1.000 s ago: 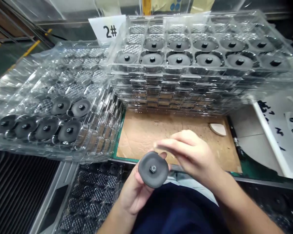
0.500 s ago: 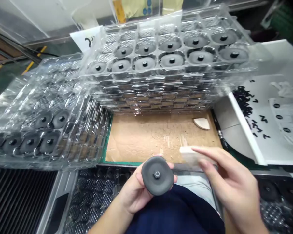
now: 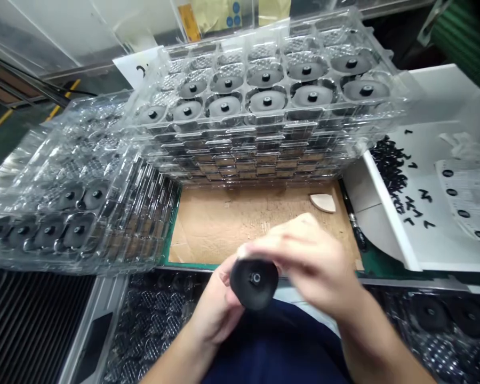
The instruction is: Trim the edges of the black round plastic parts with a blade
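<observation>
One dark grey disc (image 3: 254, 285) with a nut at its centre is gripped from below by the left hand (image 3: 214, 317), fingers curled around its rim, just above the person's lap at the near edge of the cardboard pad (image 3: 232, 218). The right hand (image 3: 308, 261) comes over the disc's top edge with its fingers bent. It is motion-blurred, so I cannot tell whether it pinches anything or only touches the disc.

Judging by the trays, the work looks part-way through. The top of the centre stack of clear blister trays (image 3: 256, 160) shows eleven discs in its two nearest rows, with the pockets behind them bare. The left tray (image 3: 84, 154) holds six discs at its near end, and the rest of its pockets are unfilled. A white wedge (image 3: 323, 202) lies on the pad, and small black parts (image 3: 386, 162) are scattered in the white bin (image 3: 432, 101) to the right.
</observation>
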A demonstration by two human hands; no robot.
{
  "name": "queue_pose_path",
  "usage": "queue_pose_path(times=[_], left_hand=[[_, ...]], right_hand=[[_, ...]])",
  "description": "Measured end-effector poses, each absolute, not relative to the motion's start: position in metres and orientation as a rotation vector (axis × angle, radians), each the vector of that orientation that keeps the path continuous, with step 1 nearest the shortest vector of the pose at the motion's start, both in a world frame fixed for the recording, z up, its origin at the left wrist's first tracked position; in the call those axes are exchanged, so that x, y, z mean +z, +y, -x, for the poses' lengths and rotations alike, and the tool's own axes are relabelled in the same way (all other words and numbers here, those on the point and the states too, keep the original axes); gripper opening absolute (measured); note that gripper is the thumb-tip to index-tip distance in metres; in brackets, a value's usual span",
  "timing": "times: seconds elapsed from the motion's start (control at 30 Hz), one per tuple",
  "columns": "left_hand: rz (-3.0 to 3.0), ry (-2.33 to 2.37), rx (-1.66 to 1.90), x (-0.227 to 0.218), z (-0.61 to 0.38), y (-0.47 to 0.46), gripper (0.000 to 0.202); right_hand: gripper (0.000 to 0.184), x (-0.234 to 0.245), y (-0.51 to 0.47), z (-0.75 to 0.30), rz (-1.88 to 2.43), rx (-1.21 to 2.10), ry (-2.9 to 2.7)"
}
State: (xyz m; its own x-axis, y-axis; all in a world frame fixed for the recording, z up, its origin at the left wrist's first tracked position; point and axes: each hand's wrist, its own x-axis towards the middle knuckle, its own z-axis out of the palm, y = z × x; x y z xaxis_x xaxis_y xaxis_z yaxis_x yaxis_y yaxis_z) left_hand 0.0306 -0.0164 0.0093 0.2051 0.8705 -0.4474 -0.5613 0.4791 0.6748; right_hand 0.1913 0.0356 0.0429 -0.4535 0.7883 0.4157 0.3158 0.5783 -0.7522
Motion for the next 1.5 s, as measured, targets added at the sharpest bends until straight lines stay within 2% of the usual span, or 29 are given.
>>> queue_pose_path(times=[0.13,0.27,0.37,0.53,0.6,0.7,0.77,0.83,0.93,1.0,1.07,1.1,1.2,1.33,1.5], left_hand=[[-0.283,0.778,1.121,0.010,-0.025,-0.016,0.060],[-0.208,0.669,1.138,0.007,-0.020,-0.017,0.051],[-0.158,0.612,1.128,0.005,-0.017,-0.020,0.049],[-0.391,0.679,1.218,0.003,-0.006,-0.025,0.055],[-0.772,0.878,1.291,0.002,-0.001,-0.025,0.072],[-1.370,1.115,1.293,0.000,0.005,-0.021,0.103],[-1.549,1.145,1.271,-0.002,0.008,-0.019,0.113],[-1.573,1.150,1.265,-0.002,0.009,-0.018,0.115],[-1.490,1.195,1.153,-0.001,0.012,-0.017,0.100],[-1.292,1.247,1.021,-0.002,0.013,-0.016,0.066],[-1.024,1.260,0.916,-0.004,0.015,-0.013,0.028],[-0.914,1.256,0.894,-0.005,0.016,-0.012,0.025],[-0.794,1.277,0.883,-0.014,0.022,-0.011,0.037],[-0.623,1.387,0.881,-0.034,0.042,-0.030,0.040],[-0.108,1.605,0.952,-0.080,0.099,-0.089,0.021]], right_hand=[[0.022,-0.009,0.049,-0.205,1.389,0.915,-1.742],[0.022,-0.077,0.041,-0.189,1.463,0.960,-1.717],[0.027,-0.102,0.028,-0.176,1.487,0.890,-1.693],[0.025,-0.084,0.012,-0.175,1.464,0.827,-1.671],[0.029,-0.072,0.005,-0.177,1.451,0.800,-1.696],[0.050,-0.057,-0.005,-0.178,1.380,0.681,-1.743],[0.057,-0.048,-0.007,-0.179,1.239,0.619,-1.816],[0.053,-0.039,-0.004,-0.182,1.088,0.615,-1.938],[0.030,-0.025,0.005,-0.184,0.932,0.658,-2.087],[0.026,-0.019,0.007,-0.178,0.897,0.729,-2.028],[0.032,-0.020,0.004,-0.166,0.995,0.861,-1.836],[0.039,-0.023,0.002,-0.158,1.073,0.933,-1.737],[0.050,-0.038,-0.003,-0.140,1.233,1.089,-1.598],[0.046,-0.060,0.005,-0.149,1.262,1.131,-1.650],[0.047,-0.093,0.031,-0.202,1.518,1.051,-1.708]])
